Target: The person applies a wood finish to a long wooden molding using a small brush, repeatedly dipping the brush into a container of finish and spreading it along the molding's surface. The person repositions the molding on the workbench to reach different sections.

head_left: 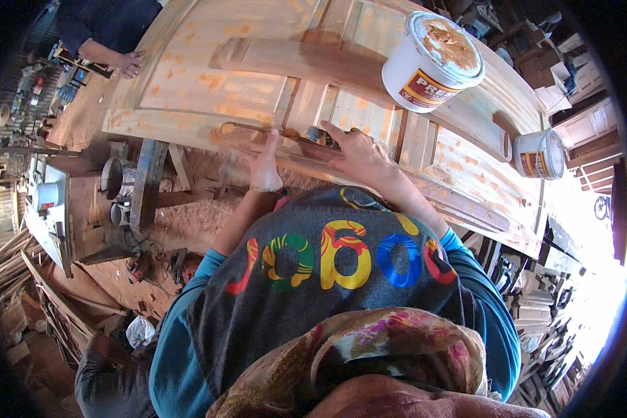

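The panelled door (188, 87) lies flat before the person, its far edge running out of sight and its supports mostly hidden underneath. A white tub (412, 66) smeared with orange-brown paste stands on it, blocking some panelling; a second tub (538, 155) sits by the right end. A co-worker's hand (129, 64) rests at the left end. Along the near edge, the left hand (262, 166) hides its fingers, so I can't tell its grip; the right hand (361, 150) bends around a dark patch (324, 135), too blurred to say whether it's clenched.
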A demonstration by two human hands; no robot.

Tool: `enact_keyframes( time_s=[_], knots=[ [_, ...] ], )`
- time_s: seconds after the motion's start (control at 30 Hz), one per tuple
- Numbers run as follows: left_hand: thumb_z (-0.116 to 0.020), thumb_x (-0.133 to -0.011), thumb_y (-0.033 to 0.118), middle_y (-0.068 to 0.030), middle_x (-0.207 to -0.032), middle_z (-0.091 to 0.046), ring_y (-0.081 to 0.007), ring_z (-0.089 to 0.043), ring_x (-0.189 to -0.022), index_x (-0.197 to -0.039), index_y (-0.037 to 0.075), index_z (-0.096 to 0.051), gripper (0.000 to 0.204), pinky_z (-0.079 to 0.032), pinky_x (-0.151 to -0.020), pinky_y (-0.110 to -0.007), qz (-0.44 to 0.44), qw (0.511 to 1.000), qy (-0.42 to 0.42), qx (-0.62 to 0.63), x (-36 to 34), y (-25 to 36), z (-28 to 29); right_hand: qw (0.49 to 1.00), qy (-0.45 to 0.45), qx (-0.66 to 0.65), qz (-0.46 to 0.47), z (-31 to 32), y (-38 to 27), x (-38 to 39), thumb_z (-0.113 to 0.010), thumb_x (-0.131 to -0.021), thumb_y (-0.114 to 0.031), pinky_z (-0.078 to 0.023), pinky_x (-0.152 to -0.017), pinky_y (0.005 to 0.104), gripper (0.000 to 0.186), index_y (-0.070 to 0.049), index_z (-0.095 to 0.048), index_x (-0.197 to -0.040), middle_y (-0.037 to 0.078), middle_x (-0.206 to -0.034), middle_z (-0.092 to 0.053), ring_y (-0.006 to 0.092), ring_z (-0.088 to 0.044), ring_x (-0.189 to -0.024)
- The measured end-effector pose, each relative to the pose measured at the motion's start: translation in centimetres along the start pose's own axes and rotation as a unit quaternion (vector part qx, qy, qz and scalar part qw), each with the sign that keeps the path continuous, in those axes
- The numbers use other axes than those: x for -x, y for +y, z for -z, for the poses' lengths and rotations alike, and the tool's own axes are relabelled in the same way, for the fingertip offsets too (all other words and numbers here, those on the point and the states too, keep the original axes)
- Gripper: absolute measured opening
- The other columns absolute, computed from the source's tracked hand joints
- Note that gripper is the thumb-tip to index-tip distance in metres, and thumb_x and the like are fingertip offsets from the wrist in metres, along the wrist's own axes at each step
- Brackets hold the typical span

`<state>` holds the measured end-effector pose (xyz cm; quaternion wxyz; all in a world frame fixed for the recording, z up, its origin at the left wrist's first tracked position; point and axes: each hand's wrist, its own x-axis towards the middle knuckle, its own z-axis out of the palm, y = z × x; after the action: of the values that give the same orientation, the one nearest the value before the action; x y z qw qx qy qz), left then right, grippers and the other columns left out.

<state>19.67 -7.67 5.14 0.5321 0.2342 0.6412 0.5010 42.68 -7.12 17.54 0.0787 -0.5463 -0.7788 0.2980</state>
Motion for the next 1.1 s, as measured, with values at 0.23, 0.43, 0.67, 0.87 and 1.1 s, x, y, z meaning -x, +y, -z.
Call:
enact_keyframes(
  time_s=[0.23, 0.43, 0.67, 0.87, 1.1],
  knots=[
    [-0.066, -0.080, 0.066, -0.0180, -0.134, -0.052, -0.0218, -0.048, -0.123, -0.143, -0.001, -0.040, 0.096, -0.043, -0.099, -0.033, 0.100, 0.942, -0.144, -0.287, 2.6, 2.2, -1.7, 0.994, 0.002, -0.031, -0.103, 4.1, 1.6, 5.8, -0.078, -0.074, -0.028, -0.050, -0.089, 0.0474, 0.080, -0.015, -0.041, -0.144, 0.027, -0.097, -0.064, 0.0420, -0.061, -0.101],
    [-0.062, -0.081, 0.070, -0.0200, -0.134, -0.040, -0.0225, -0.051, -0.107, -0.152, 0.035, -0.023, 0.089, -0.054, -0.076, -0.034, 0.363, 0.882, -0.282, -0.101, -3.5, -2.5, 0.1, 0.973, 0.120, -0.017, -0.194, 5.1, 8.2, 14.7, -0.078, -0.071, -0.016, -0.049, -0.090, 0.0456, 0.074, -0.008, -0.047, -0.137, 0.021, -0.108, -0.065, 0.0386, -0.061, -0.102],
    [-0.075, -0.074, 0.060, -0.0202, -0.132, -0.038, -0.0329, -0.050, -0.100, -0.136, 0.023, -0.036, 0.082, -0.056, -0.073, -0.046, 0.343, 0.934, -0.075, -0.070, 3.1, 3.3, -6.0, 0.882, 0.293, -0.028, -0.367, 5.0, 14.5, 23.6, -0.059, -0.093, -0.023, -0.048, -0.080, 0.0466, 0.030, -0.002, -0.060, -0.113, 0.023, -0.097, -0.066, 0.0405, -0.062, -0.096],
    [-0.074, -0.074, 0.055, -0.0167, -0.124, -0.042, -0.0290, -0.051, -0.089, -0.128, 0.018, -0.046, 0.070, -0.054, -0.074, -0.048, 0.337, 0.926, -0.151, -0.077, 2.6, 3.7, -7.0, 0.931, 0.245, 0.109, -0.248, 2.1, 18.6, 25.6, -0.074, -0.071, -0.005, -0.051, -0.092, 0.0384, 0.050, -0.011, -0.065, -0.120, 0.006, -0.109, -0.064, 0.0276, -0.051, -0.117],
    [-0.068, -0.080, 0.051, -0.0118, -0.112, -0.057, -0.0290, -0.051, -0.093, -0.116, 0.017, -0.055, 0.052, -0.050, -0.076, -0.049, 0.231, 0.971, -0.039, -0.044, 4.7, 4.5, -8.0, 0.945, 0.165, 0.103, -0.262, 2.5, 18.9, 23.8, -0.080, -0.060, -0.008, -0.050, -0.088, 0.0375, 0.043, -0.009, -0.069, -0.102, 0.005, -0.098, -0.064, 0.0269, -0.056, -0.105]
  ],
)
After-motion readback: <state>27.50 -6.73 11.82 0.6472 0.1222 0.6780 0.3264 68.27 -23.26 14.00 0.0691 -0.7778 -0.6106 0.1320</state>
